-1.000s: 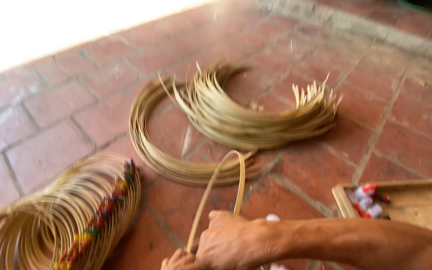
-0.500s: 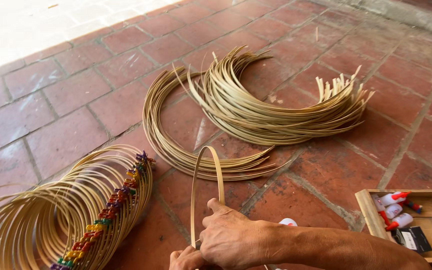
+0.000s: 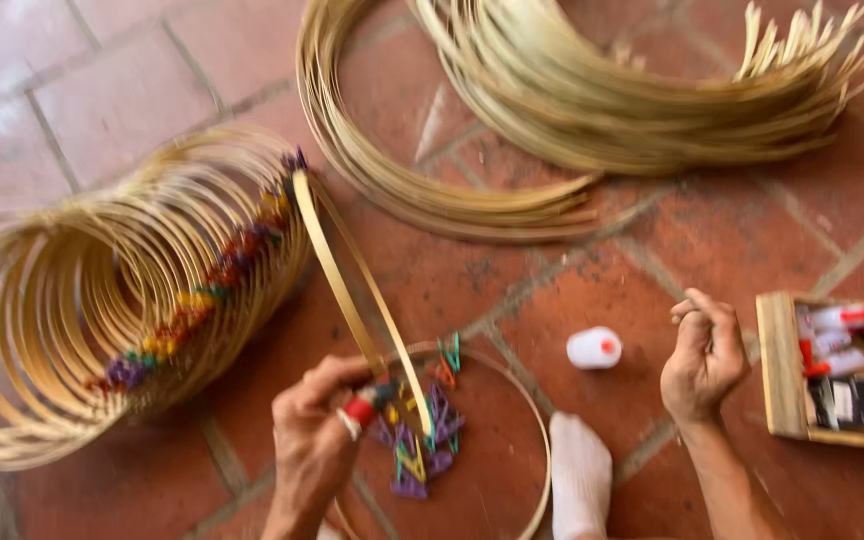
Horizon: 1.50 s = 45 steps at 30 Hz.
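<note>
My left hand pinches the joined ends of a bent bamboo strip loop that rises toward the upper left; a red clip sits at the fingertips. Below it lies a pile of coloured clips inside a thin bamboo ring flat on the floor. My right hand hovers above the brick floor with fingers curled loosely and nothing in it, between a small white bottle with a red spot and a wooden box.
A stack of finished bamboo hoops held by coloured clips lies at the left. Loose curved bamboo strips are heaped at the top. The wooden box holds small bottles and dark items. A white-socked foot rests at the bottom.
The view has dropped closer to the floor. My right hand has let go of the strip loop and moved right; my left hand now holds the loop alone, tilted toward the hoop stack.
</note>
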Tool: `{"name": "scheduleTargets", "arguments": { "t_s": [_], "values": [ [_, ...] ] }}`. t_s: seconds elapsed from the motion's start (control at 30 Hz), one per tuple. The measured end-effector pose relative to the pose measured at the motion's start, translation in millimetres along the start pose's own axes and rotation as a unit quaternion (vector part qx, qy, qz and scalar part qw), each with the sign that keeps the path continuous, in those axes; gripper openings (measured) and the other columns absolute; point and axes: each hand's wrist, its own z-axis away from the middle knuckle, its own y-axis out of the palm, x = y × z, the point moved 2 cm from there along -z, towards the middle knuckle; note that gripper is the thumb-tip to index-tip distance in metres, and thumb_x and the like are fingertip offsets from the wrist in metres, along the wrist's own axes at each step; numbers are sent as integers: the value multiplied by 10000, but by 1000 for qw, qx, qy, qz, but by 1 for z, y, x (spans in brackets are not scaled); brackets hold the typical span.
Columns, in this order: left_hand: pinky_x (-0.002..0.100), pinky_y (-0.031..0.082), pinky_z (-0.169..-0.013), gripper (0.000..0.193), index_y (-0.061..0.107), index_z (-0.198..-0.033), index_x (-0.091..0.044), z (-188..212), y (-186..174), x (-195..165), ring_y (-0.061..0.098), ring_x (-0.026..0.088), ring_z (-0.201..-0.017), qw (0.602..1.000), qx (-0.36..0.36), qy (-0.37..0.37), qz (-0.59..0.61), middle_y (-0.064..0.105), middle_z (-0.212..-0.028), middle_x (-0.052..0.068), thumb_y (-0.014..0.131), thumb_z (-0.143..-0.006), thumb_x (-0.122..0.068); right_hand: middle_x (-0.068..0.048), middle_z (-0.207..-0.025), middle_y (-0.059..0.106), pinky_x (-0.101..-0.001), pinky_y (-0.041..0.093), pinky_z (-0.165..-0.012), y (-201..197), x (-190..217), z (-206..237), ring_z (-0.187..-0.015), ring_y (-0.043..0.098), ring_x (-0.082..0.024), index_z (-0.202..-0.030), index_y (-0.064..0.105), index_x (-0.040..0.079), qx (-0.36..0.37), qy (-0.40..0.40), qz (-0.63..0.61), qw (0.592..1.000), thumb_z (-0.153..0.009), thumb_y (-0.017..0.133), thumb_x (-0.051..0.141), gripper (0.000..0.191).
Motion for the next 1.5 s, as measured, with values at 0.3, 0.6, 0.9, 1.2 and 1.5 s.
{"name": "scheduleTargets", "arguments": {
  "t_s": [0.3, 0.6, 0.9, 1.2, 1.5],
  "values": [
    [239, 634, -679, 484, 686, -1283, -22, -4, 12, -21, 689, 102, -774, 986, -28, -131, 104, 728, -889, 43, 764, -806, 6, -166, -1425, 607, -406, 465, -1077, 37, -119, 110, -1285, 579, -232, -1505, 469, -36, 144, 107, 17, 984, -802, 859, 297, 870],
    [239, 542, -742, 450, 737, -1271, -30, 14, 0, -27, 604, 77, -823, 997, 11, -55, 58, 685, -883, -2, 758, -826, 30, -127, -1301, 657, -361, 607, -949, 76, -31, 21, -1165, 672, -227, -1407, 574, 48, 284, 24, 36, 958, -811, 823, 385, 729],
    [253, 545, -508, 568, 684, -1328, -127, 20, 7, -30, 641, 87, -659, 969, 31, -229, 89, 693, -815, 8, 769, -778, -10, -7, -1144, 683, -400, 346, -970, 80, 161, -53, -1060, 622, -153, -1261, 592, 125, 374, -305, 5, 876, -666, 905, 519, 779],
    [293, 586, -757, 587, 674, -1358, -83, 25, 5, -31, 662, 121, -867, 994, 36, -95, 40, 668, -959, 43, 819, -789, -55, 6, -1104, 687, -451, 301, -913, 84, 206, -72, -967, 594, -185, -1279, 679, 150, 396, -395, 97, 823, -666, 861, 505, 731],
    [293, 541, -777, 579, 687, -1351, -77, 25, 12, -27, 606, 120, -852, 994, 51, -84, 38, 638, -912, 28, 814, -786, -54, -34, -1071, 661, -458, 351, -792, 76, 229, -84, -951, 585, -232, -1243, 725, 153, 400, -456, 159, 778, -704, 850, 449, 628]
  ]
}}
